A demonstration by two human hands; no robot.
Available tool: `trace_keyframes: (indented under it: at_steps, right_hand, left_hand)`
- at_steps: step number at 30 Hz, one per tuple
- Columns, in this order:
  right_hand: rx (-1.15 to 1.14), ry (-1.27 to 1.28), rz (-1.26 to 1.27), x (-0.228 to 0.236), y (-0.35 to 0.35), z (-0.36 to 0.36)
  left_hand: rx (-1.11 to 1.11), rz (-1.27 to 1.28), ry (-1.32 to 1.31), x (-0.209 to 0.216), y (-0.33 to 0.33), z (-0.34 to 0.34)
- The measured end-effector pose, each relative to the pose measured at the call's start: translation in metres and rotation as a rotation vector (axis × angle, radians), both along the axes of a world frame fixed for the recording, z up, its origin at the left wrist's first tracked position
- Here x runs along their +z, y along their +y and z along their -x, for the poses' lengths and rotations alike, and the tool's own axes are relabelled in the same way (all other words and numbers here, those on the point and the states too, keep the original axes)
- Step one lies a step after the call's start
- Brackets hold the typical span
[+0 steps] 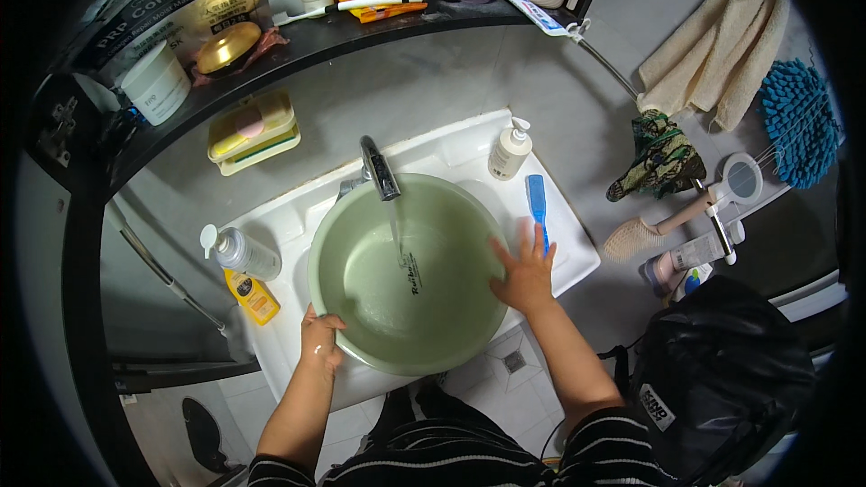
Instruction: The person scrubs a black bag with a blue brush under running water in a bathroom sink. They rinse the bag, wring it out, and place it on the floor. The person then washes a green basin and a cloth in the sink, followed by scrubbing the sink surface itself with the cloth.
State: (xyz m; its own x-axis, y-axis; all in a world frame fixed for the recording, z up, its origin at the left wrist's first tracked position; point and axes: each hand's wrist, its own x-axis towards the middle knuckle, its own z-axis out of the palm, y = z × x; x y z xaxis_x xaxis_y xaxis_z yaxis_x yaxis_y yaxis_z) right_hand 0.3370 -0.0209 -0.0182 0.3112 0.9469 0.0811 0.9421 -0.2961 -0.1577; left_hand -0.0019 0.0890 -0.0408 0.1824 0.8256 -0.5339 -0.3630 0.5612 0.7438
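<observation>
A round pale green basin (pixel 492 325) sits on the white sink (pixel 577 257), under the chrome faucet (pixel 382 171). A thin stream of water falls into it, and shallow water covers its bottom. My left hand (pixel 321 340) grips the basin's lower left rim, thumb over the edge and fingers outside. At the right rim my right hand (pixel 525 278) is open with spread fingers, slightly blurred. Its fingertips reach close to a blue brush (pixel 537 198) lying on the sink's right ledge; whether they touch it I cannot tell. Part of the brush is hidden behind the fingers.
A pump bottle (pixel 511 151) stands at the sink's back right. Another pump bottle (pixel 248 252) and a yellow bottle (pixel 251 298) are on the left. A dark shelf (pixel 361 32) with toiletries arches above. A black bag (pixel 722 379) is at right.
</observation>
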Motion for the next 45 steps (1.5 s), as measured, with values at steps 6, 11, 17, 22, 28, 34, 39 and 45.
trace_keyframes:
  at_steps: [6,11,17,22,28,34,39,45]
  right_hand:
    - [-0.446,1.797,-0.463,0.039,0.005,0.003]
    - [-0.577,1.777,-0.448,0.086,0.017,0.002]
    - [-0.430,1.526,-0.593,0.124,0.050,0.040]
    - [-0.288,0.896,-0.511,0.100,0.074,0.062]
    - [-0.096,1.181,-0.335,0.137,0.058,0.061]
    - [0.071,0.584,-0.122,0.173,0.022,0.061]
    - [0.111,0.248,-0.189,0.167,0.006,0.066]
    - [0.098,0.073,-0.180,0.154,0.000,0.071]
  left_hand:
    - [-0.265,0.433,-0.094,-0.004,0.010,0.004]
    - [-0.242,0.171,0.129,-0.010,-0.007,-0.010]
    - [-0.956,-1.271,0.717,0.044,-0.043,-0.047]
    - [-0.875,-0.822,0.422,0.007,-0.065,-0.076]
    - [-0.565,-0.837,0.633,0.046,-0.048,-0.068]
    - [-0.474,-0.543,0.320,0.044,-0.023,-0.086]
    - [-0.244,-0.234,-0.162,0.029,0.000,-0.116]
    - [-0.329,-0.274,-0.199,0.024,-0.003,-0.129]
